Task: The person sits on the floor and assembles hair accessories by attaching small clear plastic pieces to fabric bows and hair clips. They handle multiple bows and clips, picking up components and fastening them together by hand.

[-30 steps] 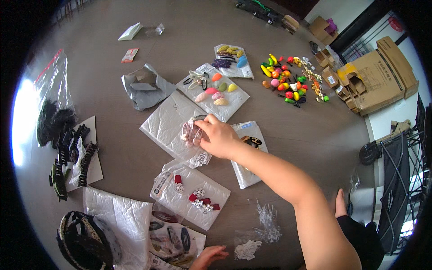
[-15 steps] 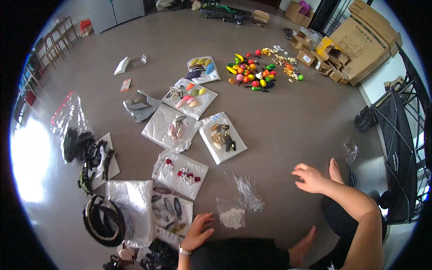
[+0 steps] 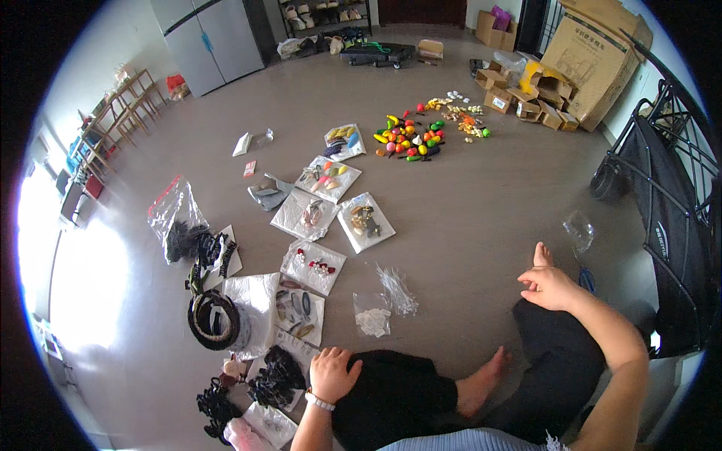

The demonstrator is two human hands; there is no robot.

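Note:
My left hand (image 3: 333,373) lies palm down on my left knee, fingers stretched and holding nothing. Over my right knee, my right hand (image 3: 549,289) hangs loosely with its fingers slightly bent and apart, also bare. Between the hands on the floor are a small clear bag (image 3: 373,322) of white pieces and a loose bundle of thin white plastic strips (image 3: 397,291). Close to the left hand lie black scrunchie-like hair ties (image 3: 277,379) and a flat white packet with oval hair clips (image 3: 295,307). Beyond it, a white packet (image 3: 325,279) bears red and silver hair clips.
White packets carry more clips (image 3: 310,216). Dark braided headbands (image 3: 214,319) and a clear bag (image 3: 178,214) lie left. Colourful toy fruit (image 3: 410,139) is spread far ahead. Cardboard boxes (image 3: 594,60) and a black folding frame (image 3: 662,203) stand right; scissors (image 3: 587,279) lie by my right foot.
The view has tilted up, showing more of the room. My left hand has come onto the knee, and my right hand has lowered onto the right knee.

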